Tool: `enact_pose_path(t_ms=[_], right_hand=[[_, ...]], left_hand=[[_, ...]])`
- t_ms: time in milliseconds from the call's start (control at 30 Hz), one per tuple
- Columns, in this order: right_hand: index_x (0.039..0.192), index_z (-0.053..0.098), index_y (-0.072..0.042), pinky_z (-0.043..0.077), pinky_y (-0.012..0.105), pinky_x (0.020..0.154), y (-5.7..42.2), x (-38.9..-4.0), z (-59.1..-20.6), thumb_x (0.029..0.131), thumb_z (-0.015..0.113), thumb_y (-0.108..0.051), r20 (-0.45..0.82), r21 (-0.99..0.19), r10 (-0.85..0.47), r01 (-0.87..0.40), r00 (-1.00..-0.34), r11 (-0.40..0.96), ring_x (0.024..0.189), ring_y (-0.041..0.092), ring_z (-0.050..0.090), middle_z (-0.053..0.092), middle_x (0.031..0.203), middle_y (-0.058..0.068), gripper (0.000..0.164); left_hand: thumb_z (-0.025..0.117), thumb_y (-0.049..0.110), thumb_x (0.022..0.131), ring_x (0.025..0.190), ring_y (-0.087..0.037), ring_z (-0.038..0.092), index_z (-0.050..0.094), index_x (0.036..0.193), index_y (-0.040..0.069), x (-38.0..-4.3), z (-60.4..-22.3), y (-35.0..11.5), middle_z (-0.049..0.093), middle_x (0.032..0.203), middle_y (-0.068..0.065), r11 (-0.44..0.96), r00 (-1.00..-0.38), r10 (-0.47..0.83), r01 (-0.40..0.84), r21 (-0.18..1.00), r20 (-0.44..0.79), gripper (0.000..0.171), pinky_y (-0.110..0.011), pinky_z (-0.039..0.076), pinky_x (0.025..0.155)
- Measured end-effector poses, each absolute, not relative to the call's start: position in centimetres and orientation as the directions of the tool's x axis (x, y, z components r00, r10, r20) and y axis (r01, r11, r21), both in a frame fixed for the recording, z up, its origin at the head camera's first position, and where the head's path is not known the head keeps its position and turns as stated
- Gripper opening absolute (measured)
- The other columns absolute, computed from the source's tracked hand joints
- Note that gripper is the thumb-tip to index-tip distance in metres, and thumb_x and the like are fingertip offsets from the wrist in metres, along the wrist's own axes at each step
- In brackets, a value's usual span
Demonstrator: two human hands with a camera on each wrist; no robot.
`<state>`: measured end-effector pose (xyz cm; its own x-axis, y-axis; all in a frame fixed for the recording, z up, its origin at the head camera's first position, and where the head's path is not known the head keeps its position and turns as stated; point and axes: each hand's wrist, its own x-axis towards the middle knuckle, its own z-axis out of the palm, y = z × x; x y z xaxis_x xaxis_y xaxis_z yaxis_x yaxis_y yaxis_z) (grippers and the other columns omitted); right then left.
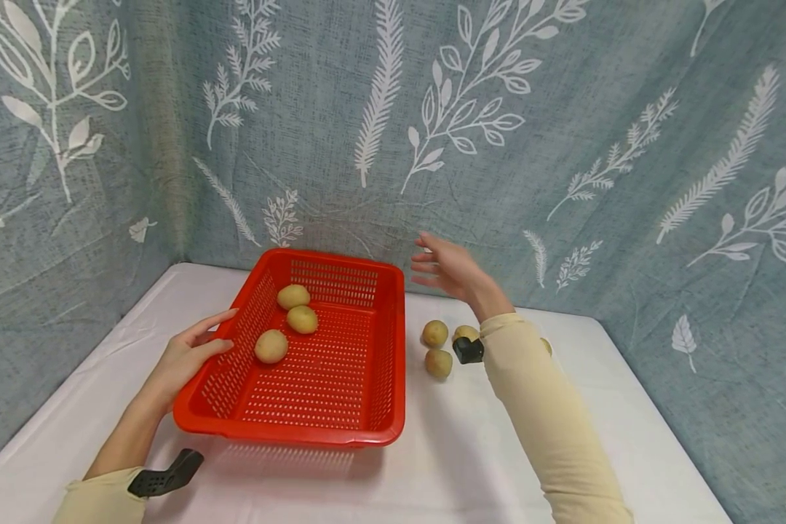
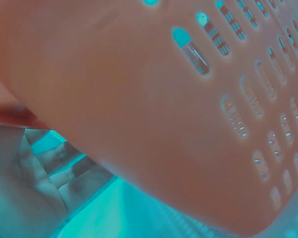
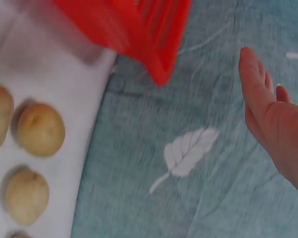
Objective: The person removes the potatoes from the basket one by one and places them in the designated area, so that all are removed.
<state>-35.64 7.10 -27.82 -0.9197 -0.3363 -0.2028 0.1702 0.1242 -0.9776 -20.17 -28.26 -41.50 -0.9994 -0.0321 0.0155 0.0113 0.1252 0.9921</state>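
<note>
A red plastic basket [image 1: 304,397] with slotted walls holds three potatoes [image 1: 271,346] toward its left side. My left hand [image 1: 182,362] grips the basket's left rim, thumb over the top; in the left wrist view its other fingers lie beneath the basket wall [image 2: 129,114]. The basket's near edge looks raised off the table, with a shadow below. My right hand [image 1: 450,269] is in the air beyond the basket's far right corner, apart from it. Its fingers are extended and hold nothing, also in the right wrist view, where the hand [image 3: 273,114] is beside the curtain.
Several loose potatoes [image 1: 435,333] lie on the white-covered table [image 1: 471,451] right of the basket, some partly hidden by the right forearm. A blue-grey leaf-patterned curtain [image 1: 327,145] hangs behind and at both sides. Each wrist carries a small black camera [image 1: 468,351].
</note>
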Motion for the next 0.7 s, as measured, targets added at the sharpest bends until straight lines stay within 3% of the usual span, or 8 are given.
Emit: enact_pose_path(t_ms=[333, 700], right_hand=[[0.147, 0.032, -0.004, 0.044, 0.043, 0.097, 3.1, -35.5, -28.2, 0.102, 0.041, -0.037, -0.186, -0.983, -0.392, 0.169, -0.901, 0.077, 0.13, 0.034, 0.04, 0.033, 0.145, 0.023, 0.056], [0.144, 0.038, -0.003, 0.043, 0.045, 0.097, -1.4, -35.0, -30.4, 0.102, 0.043, -0.034, -0.211, -0.969, -0.39, 0.244, -0.897, -0.038, 0.123, 0.033, 0.047, 0.044, 0.137, 0.023, 0.053]], left_hand=[[0.05, 0.018, 0.099, 0.084, -0.012, 0.062, 0.03, 0.149, 0.008, -20.1, -41.4, -28.3, 0.052, 0.111, -0.01, 0.115, -0.999, -0.031, 0.008, 0.993, 0.012, 0.055, -0.035, 0.056, 0.07], [0.052, 0.017, 0.098, 0.084, -0.012, 0.062, 0.034, 0.148, 0.012, -20.1, -41.4, -28.2, 0.055, 0.105, -0.002, 0.089, -0.999, -0.036, 0.009, 0.996, 0.012, 0.053, -0.033, 0.056, 0.07]])
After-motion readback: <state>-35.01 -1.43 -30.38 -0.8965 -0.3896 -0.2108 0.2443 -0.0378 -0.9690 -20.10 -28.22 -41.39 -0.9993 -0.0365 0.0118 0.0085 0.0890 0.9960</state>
